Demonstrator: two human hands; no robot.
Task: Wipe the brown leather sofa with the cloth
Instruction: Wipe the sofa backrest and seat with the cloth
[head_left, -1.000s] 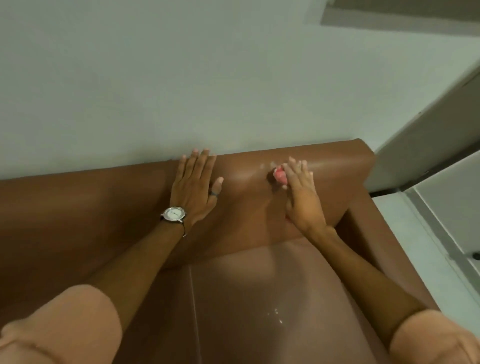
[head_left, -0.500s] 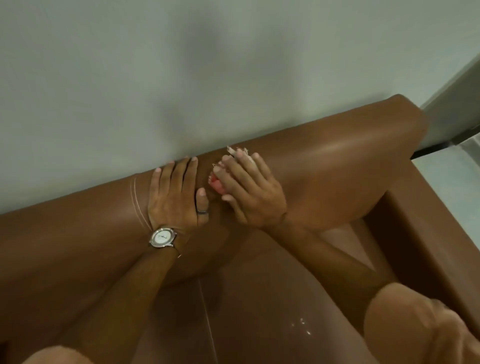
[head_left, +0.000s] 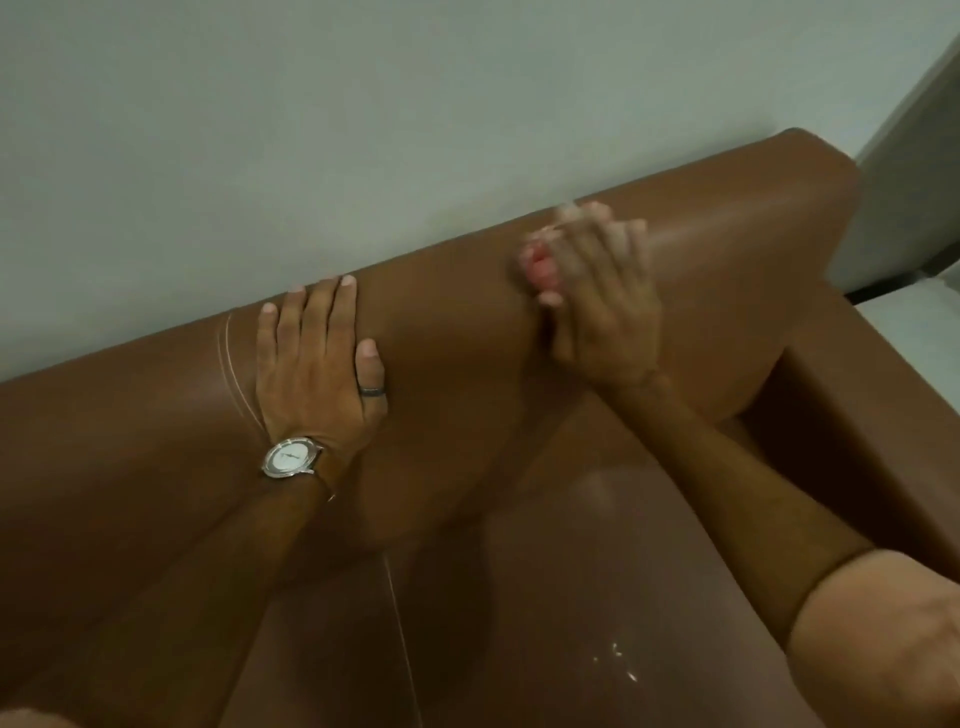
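Head view: your left hand lies flat on the upper back cushion of the brown leather sofa, palm down, fingers together and extended toward the wall, thumb set out to the side. A dark ring sits on that thumb and a round-faced watch on the wrist. Just left of the hand, a pale double line of stitching curves down the leather. Your right hand is pressed against the same cushion farther to the right, well apart from the left, and it is blurred. Its fingers are curled over a pink cloth, which peeks out at the hand's left edge, touching the leather near the cushion's top. Lower down, on the seat, small white specks lie near your right sleeve.
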